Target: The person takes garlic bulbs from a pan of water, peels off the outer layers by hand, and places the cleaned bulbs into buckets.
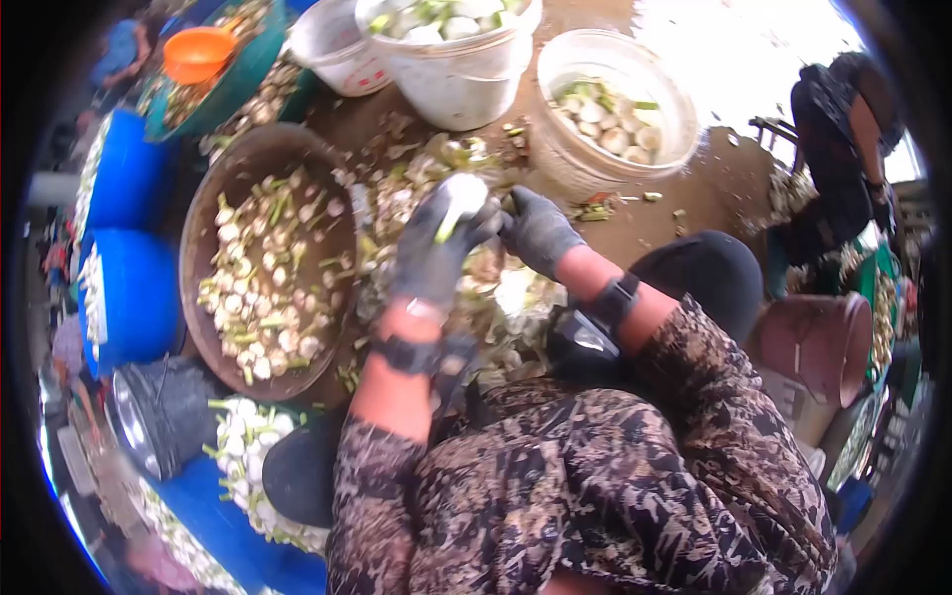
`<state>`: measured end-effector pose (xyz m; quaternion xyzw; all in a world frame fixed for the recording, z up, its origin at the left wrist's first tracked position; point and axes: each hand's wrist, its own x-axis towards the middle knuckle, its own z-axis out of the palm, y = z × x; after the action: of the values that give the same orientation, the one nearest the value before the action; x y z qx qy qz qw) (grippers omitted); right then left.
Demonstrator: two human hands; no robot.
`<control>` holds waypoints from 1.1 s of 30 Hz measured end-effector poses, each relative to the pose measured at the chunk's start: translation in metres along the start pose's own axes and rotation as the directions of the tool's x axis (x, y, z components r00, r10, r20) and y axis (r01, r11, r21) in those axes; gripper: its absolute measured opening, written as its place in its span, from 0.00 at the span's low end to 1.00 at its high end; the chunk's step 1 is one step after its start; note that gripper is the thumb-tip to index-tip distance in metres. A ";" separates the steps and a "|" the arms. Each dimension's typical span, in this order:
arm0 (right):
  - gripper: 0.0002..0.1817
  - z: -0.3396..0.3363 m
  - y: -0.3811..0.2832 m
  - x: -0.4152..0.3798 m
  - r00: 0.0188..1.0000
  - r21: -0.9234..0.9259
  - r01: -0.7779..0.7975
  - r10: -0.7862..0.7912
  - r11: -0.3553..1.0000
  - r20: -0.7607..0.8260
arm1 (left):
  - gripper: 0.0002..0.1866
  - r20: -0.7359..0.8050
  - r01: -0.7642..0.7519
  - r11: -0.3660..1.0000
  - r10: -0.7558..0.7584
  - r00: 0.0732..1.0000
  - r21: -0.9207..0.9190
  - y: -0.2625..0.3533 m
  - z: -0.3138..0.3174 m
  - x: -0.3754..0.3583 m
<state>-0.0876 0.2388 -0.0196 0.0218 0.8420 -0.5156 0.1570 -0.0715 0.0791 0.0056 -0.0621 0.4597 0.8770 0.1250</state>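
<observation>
Brown and black patterned clothing is nearest, on the body and the upper arms. Beyond it, the left hand, in a grey glove, is closed around a white bulb with a green stem, which points down toward the wrist. The right hand, gloved also, is just beside the left one, with its fingers curled; whether it holds something, I cannot tell. Under and around the hands lies a heap of pale peelings on the wet brown floor. To the left of this heap stands a wide brown basin, with many small bulbs and green stems inside. Farther, a white bucket is filled with white bulbs and green pieces, and at its right a round whitish tub contains more bulbs. An orange bowl rests in a green basin at the far left.
</observation>
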 end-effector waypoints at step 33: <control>0.23 0.068 -0.042 -0.006 0.830 -0.486 0.519 -0.278 0.703 0.484 | 0.15 -0.334 0.374 0.496 -0.172 0.927 0.784 0.021 -0.358 0.009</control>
<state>-0.0736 0.1603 -0.0106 -0.3141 0.8979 -0.2385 0.1957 -0.0878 -0.2256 -0.1833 -0.1601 0.8155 0.5074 0.2275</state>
